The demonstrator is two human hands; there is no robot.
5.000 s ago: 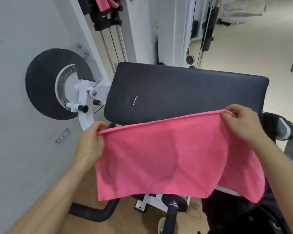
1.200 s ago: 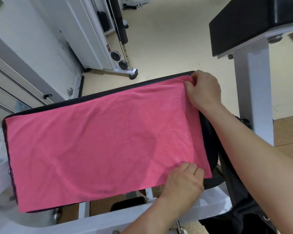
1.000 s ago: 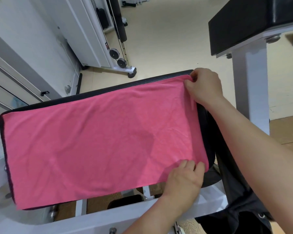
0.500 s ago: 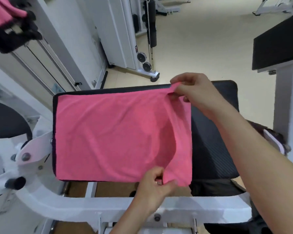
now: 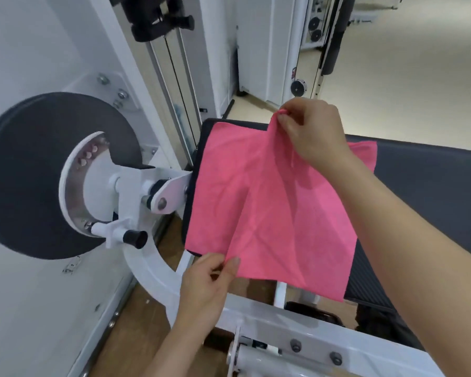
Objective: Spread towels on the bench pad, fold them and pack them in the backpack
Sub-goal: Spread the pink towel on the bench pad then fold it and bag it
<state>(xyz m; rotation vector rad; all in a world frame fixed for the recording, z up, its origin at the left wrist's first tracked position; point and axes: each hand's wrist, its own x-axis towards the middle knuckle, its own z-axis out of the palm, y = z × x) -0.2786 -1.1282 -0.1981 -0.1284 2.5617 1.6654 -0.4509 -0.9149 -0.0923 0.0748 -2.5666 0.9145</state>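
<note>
The pink towel (image 5: pixel 269 202) lies partly doubled over on the left end of the black bench pad (image 5: pixel 430 191), its near edge hanging past the pad's front. The right hand (image 5: pixel 313 131) is raised over the pad's far side, pinching one towel corner between thumb and fingertips. The left hand (image 5: pixel 207 284) pinches the near corner, forearm reaching up from below. A black round disc (image 5: pixel 25 175) on the white machine frame (image 5: pixel 152 268) sits to the left.
</note>
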